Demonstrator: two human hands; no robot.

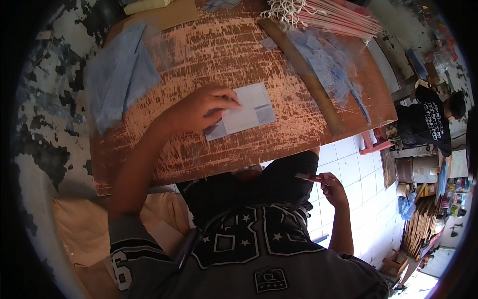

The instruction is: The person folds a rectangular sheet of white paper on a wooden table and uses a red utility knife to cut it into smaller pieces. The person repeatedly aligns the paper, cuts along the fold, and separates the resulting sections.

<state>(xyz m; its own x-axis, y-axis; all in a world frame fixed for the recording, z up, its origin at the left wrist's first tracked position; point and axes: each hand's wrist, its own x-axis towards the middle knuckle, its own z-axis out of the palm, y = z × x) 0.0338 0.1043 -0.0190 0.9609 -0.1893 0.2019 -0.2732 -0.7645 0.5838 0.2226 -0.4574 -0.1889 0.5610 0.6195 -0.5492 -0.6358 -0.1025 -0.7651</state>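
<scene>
A white rectangular card (242,121) lies on the worn brown tabletop, with a greyish see-through plastic piece (265,114) showing at its corners. My left hand (208,108) rests at the card's left side, its fingers curled and the thumb and fingertips pressed on the card. Off the table's front edge, beside my right thigh, my right hand (332,189) is closed around a small red-handled tool (312,178). The tool's short, flat, pale end points left; its exact kind is too small to tell.
Bluish plastic sheets (122,74) lie at the table's left. A long brown strip (303,70) crosses the right side, beside small plastic pieces (326,62). Pink sticks with white strings (323,19) lie at the back right. Another person (423,117) is beyond the table, right.
</scene>
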